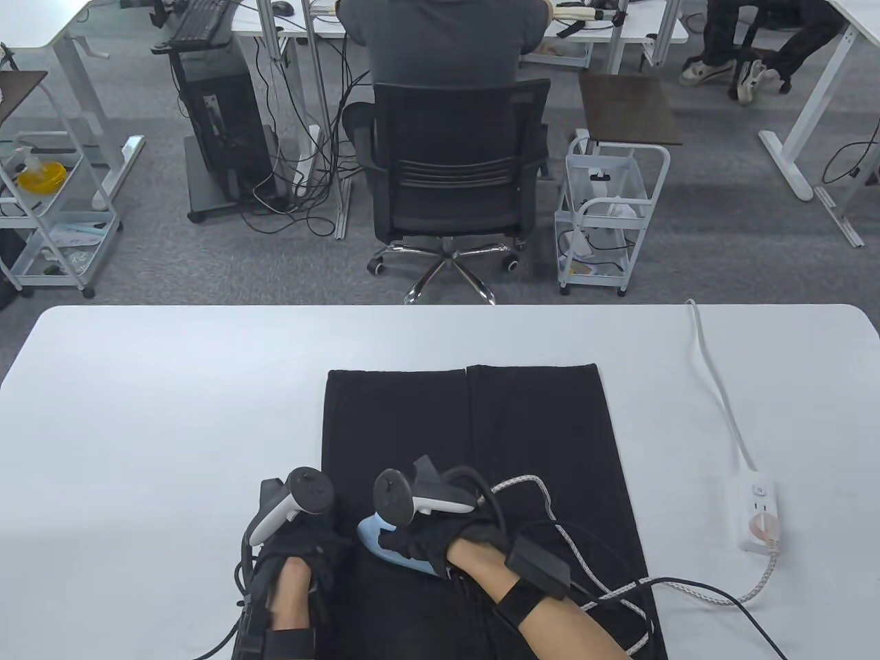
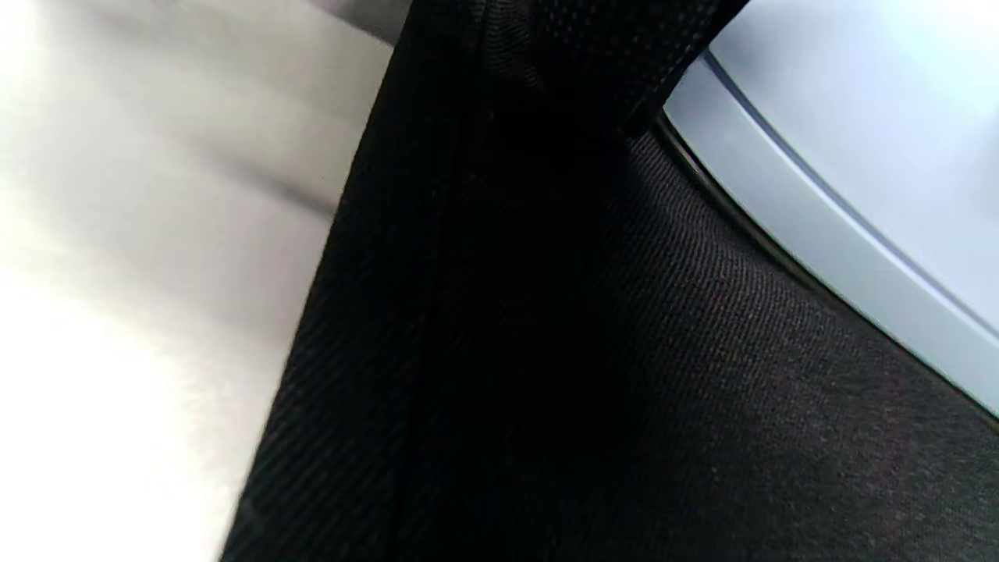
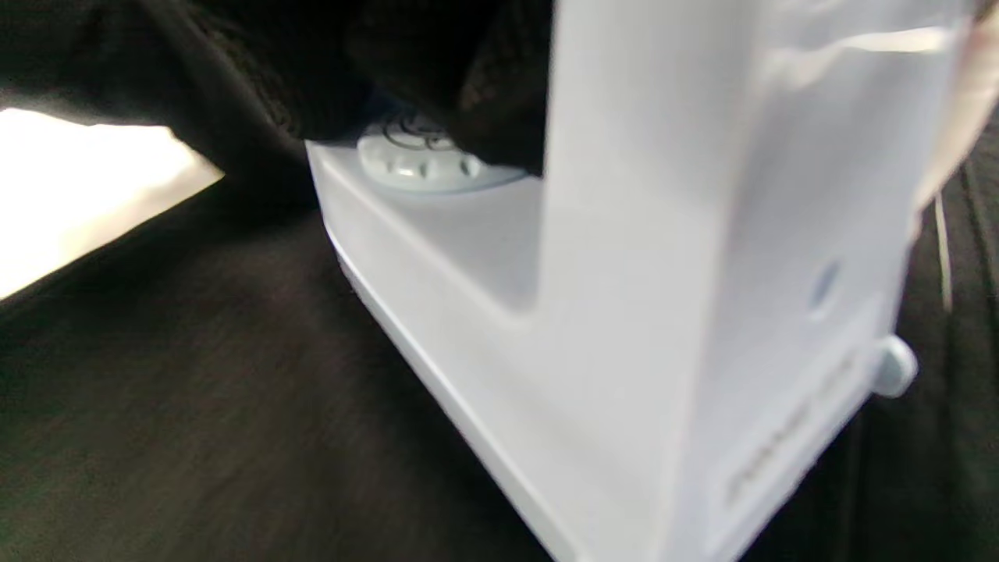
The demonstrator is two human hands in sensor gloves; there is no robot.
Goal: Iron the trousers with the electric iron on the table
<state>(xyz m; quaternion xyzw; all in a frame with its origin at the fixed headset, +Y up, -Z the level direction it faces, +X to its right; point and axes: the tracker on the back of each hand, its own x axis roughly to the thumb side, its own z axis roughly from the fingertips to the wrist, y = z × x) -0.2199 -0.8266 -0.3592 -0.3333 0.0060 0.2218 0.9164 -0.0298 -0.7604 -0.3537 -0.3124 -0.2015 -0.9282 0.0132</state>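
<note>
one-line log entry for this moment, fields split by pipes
step: ironing | right hand: grips iron on trousers | left hand: rests on trousers' left edge | cord: plugged into power strip

An open office, or an office used as a lab, is shown. Grey carpet [image 1: 172,268] is laid over the whole floor. Several white desks with metal legs [image 1: 89,89] are placed in rows. A person is seated on a black swivel chair [image 1: 450,172] with castors, facing away at one of these desks. A black computer tower [image 1: 227,137] is stood on a small trolley, and many cables [image 1: 316,179] are hung beside it. Two white wire carts [image 1: 605,213] are parked on the carpet. On the near white desk [image 1: 137,412] a white power strip [image 1: 756,512] is laid.
</note>
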